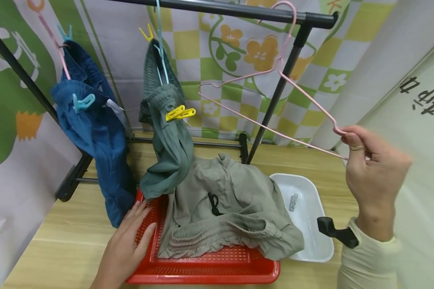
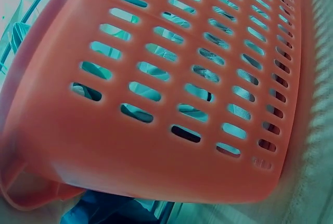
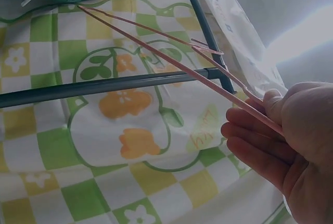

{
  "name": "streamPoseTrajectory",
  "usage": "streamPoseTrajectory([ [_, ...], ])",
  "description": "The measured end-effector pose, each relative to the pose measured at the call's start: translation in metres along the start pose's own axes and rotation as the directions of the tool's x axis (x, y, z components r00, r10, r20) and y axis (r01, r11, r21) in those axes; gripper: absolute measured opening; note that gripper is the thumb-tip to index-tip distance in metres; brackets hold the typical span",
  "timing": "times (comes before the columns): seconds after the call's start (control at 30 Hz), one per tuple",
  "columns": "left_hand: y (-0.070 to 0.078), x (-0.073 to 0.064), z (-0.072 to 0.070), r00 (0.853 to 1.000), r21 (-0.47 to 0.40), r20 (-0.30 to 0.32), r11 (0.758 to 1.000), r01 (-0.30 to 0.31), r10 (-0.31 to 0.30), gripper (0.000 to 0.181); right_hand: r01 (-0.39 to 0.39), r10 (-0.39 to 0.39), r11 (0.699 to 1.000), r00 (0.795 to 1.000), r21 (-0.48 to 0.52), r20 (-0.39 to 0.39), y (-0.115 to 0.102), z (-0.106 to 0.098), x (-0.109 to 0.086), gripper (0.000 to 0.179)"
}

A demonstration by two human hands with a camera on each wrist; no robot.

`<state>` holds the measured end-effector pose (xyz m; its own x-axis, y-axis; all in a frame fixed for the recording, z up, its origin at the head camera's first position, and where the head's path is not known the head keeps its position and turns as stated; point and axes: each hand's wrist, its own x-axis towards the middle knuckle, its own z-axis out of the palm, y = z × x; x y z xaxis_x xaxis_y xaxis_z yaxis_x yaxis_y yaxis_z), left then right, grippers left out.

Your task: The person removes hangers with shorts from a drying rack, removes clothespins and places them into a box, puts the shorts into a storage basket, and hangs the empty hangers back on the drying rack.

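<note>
With thumb and fingers, my right hand (image 1: pixel 377 168) pinches the right end of a pink clothes hanger (image 1: pixel 238 116), whose hook hangs over the black rack bar. The right wrist view shows the same hanger (image 3: pixel 171 62) running from my fingers toward the rack. My left hand (image 1: pixel 126 243) rests with fingers extended on the left rim of a red basket (image 1: pixel 202 277); its wrist view is filled by the perforated basket wall (image 2: pixel 171 88). Khaki elastic-waist trousers (image 1: pixel 235 184) lie in the basket, waistband toward me, black drawstring on top.
Blue trousers (image 1: pixel 108 148) and green trousers (image 1: pixel 170 140) hang clipped with clothespins on the rack (image 1: pixel 209 5). A white tray (image 1: pixel 316 241) with a grey clothespin (image 1: pixel 293 202) sits right of the basket. Patterned curtain (image 1: pixel 209 44) hangs behind.
</note>
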<state>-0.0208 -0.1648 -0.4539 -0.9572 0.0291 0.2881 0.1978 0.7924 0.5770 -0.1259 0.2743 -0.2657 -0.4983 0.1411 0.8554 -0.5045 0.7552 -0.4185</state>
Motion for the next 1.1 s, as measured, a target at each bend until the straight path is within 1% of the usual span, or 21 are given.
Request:
streamPoseTrajectory([
  [0.17,0.003,0.0,-0.003,1.0,0.041,-0.016,0.999,-0.022,0.023,0.044,0.018,-0.018,1.0,0.998,0.005,0.054,-0.001,-0.001,-0.006,0.014],
  [0.23,0.006,-0.001,-0.006,0.999,0.065,-0.003,0.997,-0.037,0.037,0.043,0.024,-0.025,1.0,0.997,0.013,0.075,-0.001,-0.002,-0.009,0.014],
  [0.3,0.01,-0.001,-0.013,0.998,0.087,0.032,0.994,-0.066,0.063,0.043,0.037,-0.039,0.999,0.995,0.024,0.095,0.0,-0.004,-0.011,0.013],
  [0.33,0.013,-0.001,-0.017,0.995,0.101,0.056,0.991,-0.093,0.087,0.043,0.044,-0.048,0.998,0.993,0.036,0.107,-0.001,-0.005,-0.012,0.013],
  [0.4,0.021,-0.001,-0.027,0.984,0.124,0.111,0.98,-0.154,0.141,0.045,0.061,-0.069,0.996,0.988,0.06,0.135,-0.001,-0.006,-0.015,0.014],
  [0.47,0.032,0.002,-0.038,0.964,0.13,0.163,0.964,-0.231,0.209,0.047,0.082,-0.094,0.993,0.982,0.082,0.161,-0.002,-0.008,-0.016,0.015],
  [0.5,0.038,0.005,-0.043,0.95,0.123,0.19,0.954,-0.272,0.246,0.047,0.089,-0.104,0.992,0.979,0.094,0.175,-0.002,-0.01,-0.017,0.016],
  [0.57,0.049,0.011,-0.049,0.921,0.083,0.236,0.938,-0.337,0.31,0.047,0.096,-0.12,0.988,0.971,0.122,0.206,-0.002,-0.013,-0.02,0.019],
  [0.63,0.059,0.02,-0.049,0.885,0.008,0.287,0.923,-0.384,0.366,0.046,0.091,-0.128,0.983,0.963,0.16,0.239,0.003,-0.018,-0.024,0.022],
  [0.67,0.062,0.025,-0.046,0.865,-0.032,0.313,0.914,-0.404,0.393,0.046,0.081,-0.128,0.98,0.956,0.181,0.265,0.008,-0.021,-0.026,0.023],
  [0.73,0.068,0.037,-0.038,0.827,-0.097,0.359,0.899,-0.427,0.432,0.048,0.041,-0.119,0.973,0.933,0.228,0.34,0.02,-0.026,-0.031,0.023],
  [0.77,0.07,0.044,-0.033,0.809,-0.118,0.372,0.887,-0.446,0.456,0.048,0.011,-0.106,0.971,0.914,0.238,0.392,0.027,-0.028,-0.033,0.023],
  [0.8,0.071,0.051,-0.027,0.794,-0.128,0.385,0.879,-0.459,0.47,0.048,-0.014,-0.093,0.974,0.886,0.228,0.455,0.034,-0.03,-0.035,0.022],
  [0.83,0.073,0.059,-0.022,0.783,-0.132,0.393,0.872,-0.47,0.482,0.049,-0.042,-0.078,0.976,0.849,0.214,0.522,0.042,-0.03,-0.037,0.022],
  [0.87,0.074,0.067,-0.016,0.77,-0.135,0.399,0.863,-0.487,0.497,0.048,-0.071,-0.057,0.979,0.802,0.191,0.595,0.048,-0.028,-0.039,0.022],
  [0.9,0.075,0.074,-0.011,0.764,-0.13,0.403,0.858,-0.497,0.504,0.048,-0.101,-0.033,0.982,0.747,0.162,0.664,0.054,-0.024,-0.041,0.022],
  [0.93,0.076,0.082,-0.006,0.759,-0.126,0.412,0.857,-0.5,0.504,0.048,-0.125,-0.01,0.983,0.687,0.131,0.727,0.06,-0.019,-0.044,0.023],
  [0.97,0.076,0.089,-0.001,0.757,-0.119,0.424,0.859,-0.498,0.498,0.048,-0.15,0.013,0.984,0.618,0.101,0.786,0.065,-0.012,-0.048,0.024],
  [1.03,0.076,0.101,0.008,0.757,-0.118,0.45,0.872,-0.476,0.474,0.052,-0.208,0.046,0.976,0.493,0.067,0.869,0.073,0.005,-0.055,0.029],
  [1.07,0.075,0.106,0.013,0.757,-0.118,0.465,0.88,-0.461,0.459,0.054,-0.23,0.06,0.972,0.439,0.047,0.896,0.076,0.013,-0.059,0.033],
  [1.1,0.074,0.111,0.018,0.76,-0.12,0.48,0.89,-0.439,0.439,0.057,-0.244,0.066,0.969,0.396,0.036,0.916,0.079,0.021,-0.063,0.037],
])
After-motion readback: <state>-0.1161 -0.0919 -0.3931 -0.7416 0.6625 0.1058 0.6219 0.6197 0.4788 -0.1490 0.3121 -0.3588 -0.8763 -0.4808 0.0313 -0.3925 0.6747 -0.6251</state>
